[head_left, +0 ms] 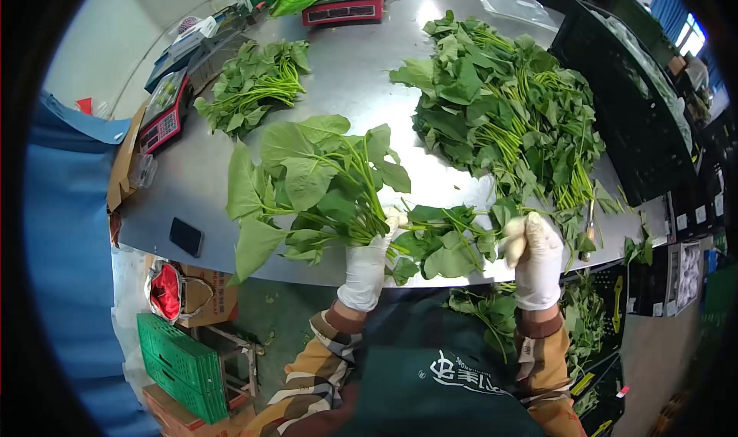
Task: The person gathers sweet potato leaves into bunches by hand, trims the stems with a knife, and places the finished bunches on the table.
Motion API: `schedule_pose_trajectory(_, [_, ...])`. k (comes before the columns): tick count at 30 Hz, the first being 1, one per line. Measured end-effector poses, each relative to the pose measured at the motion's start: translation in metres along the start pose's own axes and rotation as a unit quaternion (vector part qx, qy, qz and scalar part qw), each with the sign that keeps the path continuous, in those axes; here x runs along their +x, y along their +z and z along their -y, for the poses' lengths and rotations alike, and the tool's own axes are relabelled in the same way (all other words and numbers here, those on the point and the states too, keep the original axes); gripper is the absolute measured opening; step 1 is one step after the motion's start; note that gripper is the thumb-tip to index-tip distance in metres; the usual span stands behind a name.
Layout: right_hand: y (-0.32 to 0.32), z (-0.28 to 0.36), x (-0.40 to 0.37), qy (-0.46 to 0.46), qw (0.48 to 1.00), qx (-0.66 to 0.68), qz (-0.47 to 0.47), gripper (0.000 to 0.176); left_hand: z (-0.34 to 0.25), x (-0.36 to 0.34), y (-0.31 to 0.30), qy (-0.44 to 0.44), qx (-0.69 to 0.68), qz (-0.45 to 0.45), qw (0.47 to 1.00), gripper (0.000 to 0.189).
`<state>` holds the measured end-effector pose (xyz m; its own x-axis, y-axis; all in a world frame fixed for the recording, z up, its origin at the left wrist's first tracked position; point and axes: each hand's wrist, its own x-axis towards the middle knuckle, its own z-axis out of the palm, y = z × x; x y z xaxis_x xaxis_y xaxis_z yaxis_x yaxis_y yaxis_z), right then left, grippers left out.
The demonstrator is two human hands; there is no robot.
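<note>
My left hand [366,269], in a white glove, is closed around the stems of a bunch of leafy greens [307,179] with broad leaves, which fans out up and to the left above the table. My right hand [536,260], gloved too, is raised at the table's front edge with its fingers curled together. Whether anything is between those fingers I cannot make out. Loose leafy stems [450,245] lie between my hands. Beyond the right hand spreads a large heap of the same greens [507,106].
A smaller bunch [257,83] lies at the back left of the metal table [354,60]. Two red scales [344,13] [165,118] stand on it, with a phone [186,237] near the front left. A black crate [626,103] borders the right side. Green crates [181,368] stand below left.
</note>
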<state>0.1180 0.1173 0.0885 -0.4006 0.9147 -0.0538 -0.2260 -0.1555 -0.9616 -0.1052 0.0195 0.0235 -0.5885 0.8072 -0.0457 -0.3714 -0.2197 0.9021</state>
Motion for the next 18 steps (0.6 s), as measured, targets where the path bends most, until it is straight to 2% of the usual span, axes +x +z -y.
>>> schedule_pose_trajectory(1, [0.008, 0.011, -0.002, 0.030, 0.997, -0.044, 0.053, 0.044, 0.000, 0.001, 0.000, -0.005, 0.009, -0.001, 1.000, 0.013])
schedule_pose_trajectory(3, [0.023, 0.007, 0.005, 0.014, 0.992, -0.094, 0.086, 0.052, -0.004, 0.001, -0.001, -0.020, -0.094, 0.053, 0.994, 0.008])
schedule_pose_trajectory(4, [0.042, -0.002, 0.013, -0.018, 0.998, -0.036, 0.045, 0.055, 0.000, 0.000, 0.000, -0.056, -0.167, 0.083, 0.981, 0.008])
schedule_pose_trajectory(5, [0.038, -0.008, 0.020, 0.013, 0.997, -0.020, 0.072, 0.061, 0.004, -0.003, 0.002, -0.085, -0.237, 0.102, 0.962, 0.008])
schedule_pose_trajectory(6, [0.041, -0.013, 0.024, 0.013, 0.995, 0.067, 0.069, 0.064, 0.001, -0.008, 0.012, -0.101, -0.261, 0.111, 0.954, 0.006])
schedule_pose_trajectory(7, [0.047, -0.018, 0.027, 0.010, 0.986, 0.153, 0.068, 0.069, -0.005, -0.017, 0.024, -0.110, -0.226, 0.112, 0.961, 0.006])
schedule_pose_trajectory(9, [0.057, -0.027, 0.029, 0.001, 0.991, 0.122, 0.061, 0.080, -0.015, -0.039, 0.052, -0.120, -0.154, 0.115, 0.974, 0.007])
schedule_pose_trajectory(11, [0.068, -0.018, 0.023, 0.011, 0.995, 0.093, 0.033, 0.085, -0.011, -0.056, 0.070, -0.096, -0.119, 0.135, 0.979, 0.017])
schedule_pose_trajectory(13, [0.065, -0.017, 0.018, -0.039, 0.997, 0.002, 0.069, 0.098, 0.017, -0.066, 0.067, -0.010, 0.031, 0.094, 0.995, 0.024])
schedule_pose_trajectory(14, [0.063, -0.020, 0.018, -0.045, 0.996, -0.010, 0.076, 0.103, 0.023, -0.068, 0.063, -0.054, 0.005, 0.078, 0.995, 0.027])
schedule_pose_trajectory(15, [0.066, -0.015, 0.015, -0.025, 0.996, 0.034, 0.084, 0.103, 0.022, -0.068, 0.063, -0.064, -0.009, 0.083, 0.994, 0.026])
schedule_pose_trajectory(18, [0.063, -0.018, 0.015, -0.062, 0.991, 0.054, 0.105, 0.102, 0.004, -0.067, 0.066, -0.096, -0.035, 0.111, 0.989, 0.019])
